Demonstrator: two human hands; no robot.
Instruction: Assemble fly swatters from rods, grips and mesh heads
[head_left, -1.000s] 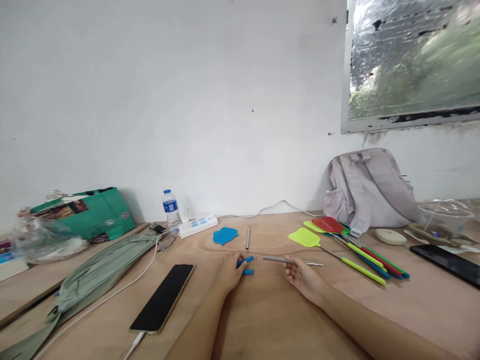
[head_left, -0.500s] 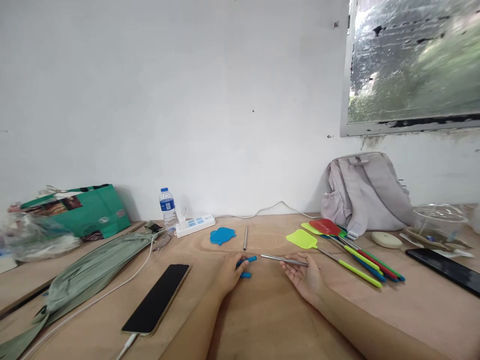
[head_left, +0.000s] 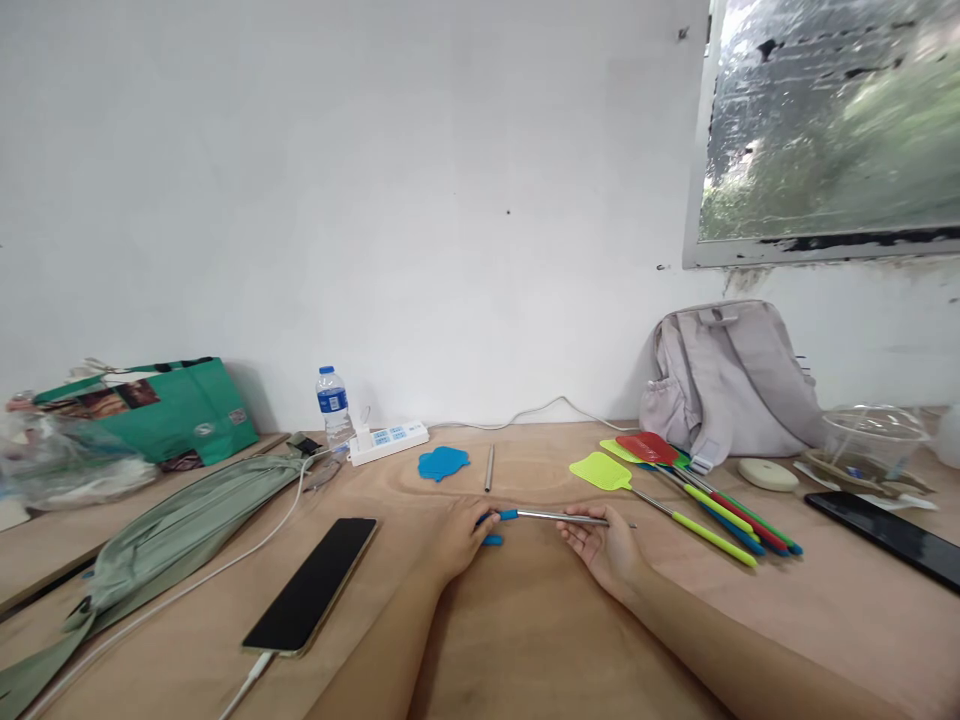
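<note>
My left hand (head_left: 459, 535) is closed around a blue handle (head_left: 508, 515), whose end sticks out past the fingertips. A second blue piece (head_left: 492, 540) shows just below that hand, mostly hidden by it. Between the fingers of my right hand (head_left: 600, 545) lies a thin metal rod (head_left: 551, 516), its left end meeting the end of the blue handle. Whether the rod is inside the handle I cannot tell. Beyond my hands lie a blue swatter head (head_left: 442, 463) and another metal rod (head_left: 490, 468), both flat on the table.
At right lie a yellow-green fly swatter (head_left: 600, 470) and several more in a pile (head_left: 720, 505), before a backpack (head_left: 739, 380). A charging phone (head_left: 311, 585) lies at left. Behind stand a water bottle (head_left: 334, 410) and a power strip (head_left: 388, 442). Another phone (head_left: 885, 540) lies far right.
The gap between the metal rod and the blue handle has closed; the rod's left end now meets the handle. Both hands keep their hold, and the view has shifted slightly.
</note>
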